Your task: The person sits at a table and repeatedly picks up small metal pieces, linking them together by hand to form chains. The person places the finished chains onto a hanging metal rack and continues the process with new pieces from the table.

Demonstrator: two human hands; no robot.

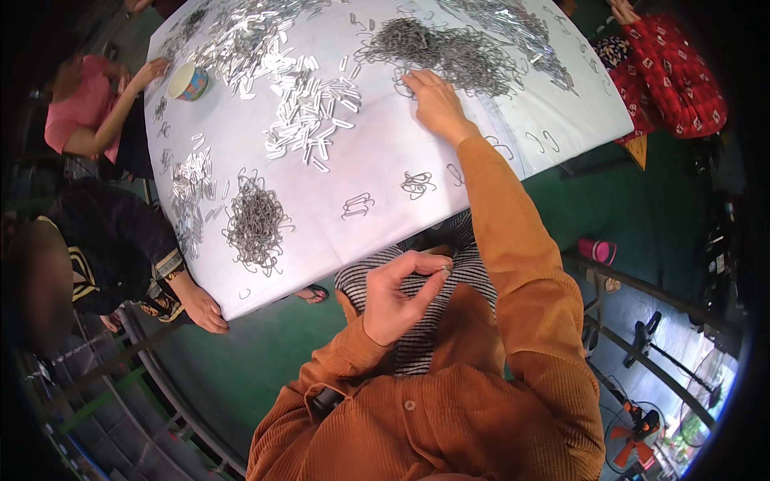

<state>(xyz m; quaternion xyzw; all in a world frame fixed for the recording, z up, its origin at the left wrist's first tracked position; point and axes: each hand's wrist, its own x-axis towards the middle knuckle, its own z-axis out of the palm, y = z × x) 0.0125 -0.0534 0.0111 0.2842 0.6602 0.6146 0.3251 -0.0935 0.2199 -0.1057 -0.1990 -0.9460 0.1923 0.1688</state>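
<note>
One table bears one cup and many hooks.

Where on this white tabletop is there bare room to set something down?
One bare patch lies between the silver pieces and the right hand; another between the near-left hook heap and the small hook group. The far side is crowded, with silver pieces and the large hook heap.

Shirt: rust-brn corduroy | slvs: long, same clr, ribbed | btn: rnd | pants: blk/wht striped
</note>
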